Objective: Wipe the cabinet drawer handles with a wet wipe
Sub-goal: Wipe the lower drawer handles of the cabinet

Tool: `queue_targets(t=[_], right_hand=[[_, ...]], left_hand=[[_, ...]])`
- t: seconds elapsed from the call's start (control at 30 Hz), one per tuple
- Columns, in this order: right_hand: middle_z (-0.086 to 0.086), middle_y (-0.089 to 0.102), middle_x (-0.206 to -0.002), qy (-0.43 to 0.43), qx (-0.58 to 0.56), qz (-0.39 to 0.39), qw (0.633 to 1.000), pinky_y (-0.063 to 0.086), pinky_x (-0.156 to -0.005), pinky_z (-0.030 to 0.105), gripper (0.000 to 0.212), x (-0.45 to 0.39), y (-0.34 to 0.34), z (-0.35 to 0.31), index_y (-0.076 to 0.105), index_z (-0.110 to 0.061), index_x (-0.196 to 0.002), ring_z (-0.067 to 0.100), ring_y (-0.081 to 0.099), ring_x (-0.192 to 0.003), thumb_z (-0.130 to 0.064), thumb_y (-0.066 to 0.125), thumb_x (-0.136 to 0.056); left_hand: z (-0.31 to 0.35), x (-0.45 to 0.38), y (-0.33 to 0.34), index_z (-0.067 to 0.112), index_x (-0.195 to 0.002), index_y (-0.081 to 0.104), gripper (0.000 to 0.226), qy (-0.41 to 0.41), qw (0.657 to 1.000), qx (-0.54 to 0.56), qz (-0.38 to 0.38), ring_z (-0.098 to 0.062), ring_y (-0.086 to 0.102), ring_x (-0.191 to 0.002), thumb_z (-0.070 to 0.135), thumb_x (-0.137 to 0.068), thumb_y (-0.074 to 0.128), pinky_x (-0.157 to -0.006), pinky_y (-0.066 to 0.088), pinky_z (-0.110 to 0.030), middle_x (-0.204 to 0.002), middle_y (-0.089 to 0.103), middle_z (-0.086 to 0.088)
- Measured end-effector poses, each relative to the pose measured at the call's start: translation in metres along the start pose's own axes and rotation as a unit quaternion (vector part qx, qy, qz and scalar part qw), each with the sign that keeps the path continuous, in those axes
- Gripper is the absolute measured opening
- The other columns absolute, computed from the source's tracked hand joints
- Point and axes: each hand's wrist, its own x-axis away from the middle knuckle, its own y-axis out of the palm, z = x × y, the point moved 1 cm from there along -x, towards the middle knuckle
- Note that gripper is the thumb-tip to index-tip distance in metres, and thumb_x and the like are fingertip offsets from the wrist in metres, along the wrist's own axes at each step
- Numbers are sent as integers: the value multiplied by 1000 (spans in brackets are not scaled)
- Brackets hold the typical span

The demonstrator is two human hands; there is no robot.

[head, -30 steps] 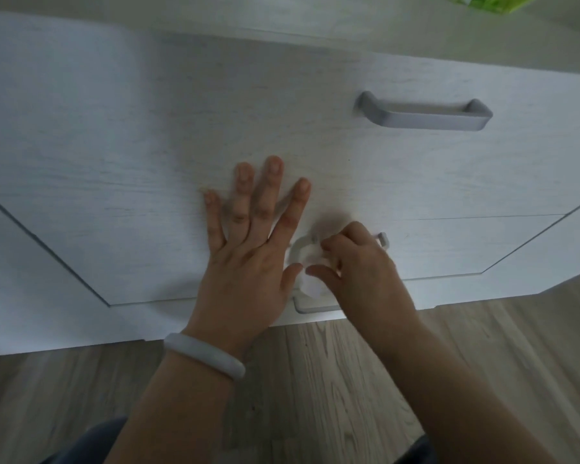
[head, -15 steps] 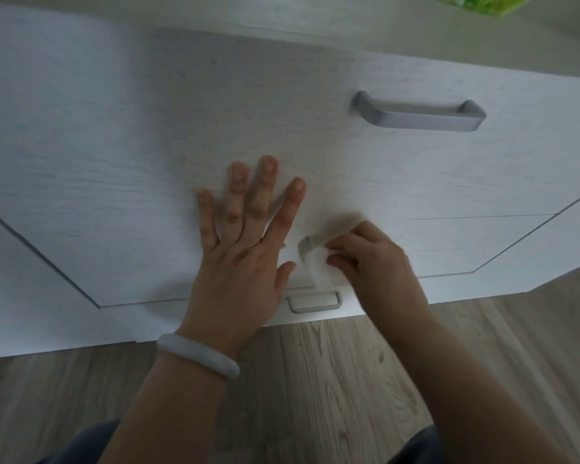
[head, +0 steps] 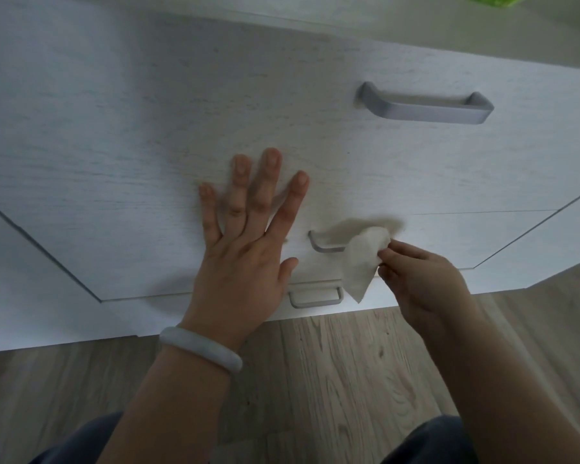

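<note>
Wiping middle handle (head: 325,244) – my right hand (head: 419,279) pinches wet wipe (head: 365,259) against it, left hand (head: 245,249) flat, fingers spread, on drawer front (head: 148,128). Next – probably lowest handle (head: 315,296).

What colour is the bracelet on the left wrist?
Pale whitish-grey, a plain smooth bracelet; the head view shows it clearly.

Right hand (head: 419,283) pinches wet wipe (head: 364,259) on middle handle (head: 322,244).
</note>
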Motion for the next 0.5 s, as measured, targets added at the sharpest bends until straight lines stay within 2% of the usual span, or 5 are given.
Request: queue_targets(t=[0.13,0.3,0.37,0.5], right_hand=[[11,70,-90,47,-113,-9,992,53,-63,16,18,-1,4,6,66,3,-103,12,65,-73,1,64,-85],[9,69,-85,68,-175,4,982,53,-63,16,3,4,17,15,66,1,-88,11,64,-72,1,64,-86],[9,70,-84,80,-211,4,974,54,-63,16,3,7,18,15,66,0,-85,11,65,-73,2,64,-86],[11,70,-81,120,-227,-60,965,53,-56,16,7,16,39,24,65,4,-87,11,65,-65,7,59,-86]], left_hand=[[1,-1,0,21,-157,3,109,-3,1000,-5,-3,-33,-25,-144,48,-76,72,-116,-7,-63,-159,-23,-6],[2,-1,0,19,-157,3,109,-7,1000,-11,-10,-33,-27,-143,49,-77,71,-116,-11,-61,-158,-23,-6],[1,0,0,19,-157,3,109,-6,1000,-16,-12,-33,-27,-143,50,-77,71,-115,-11,-61,-157,-24,-7],[2,-1,-1,18,-157,2,108,-7,1000,-20,-16,-34,-29,-142,47,-78,71,-115,-14,-60,-158,-23,-8]])
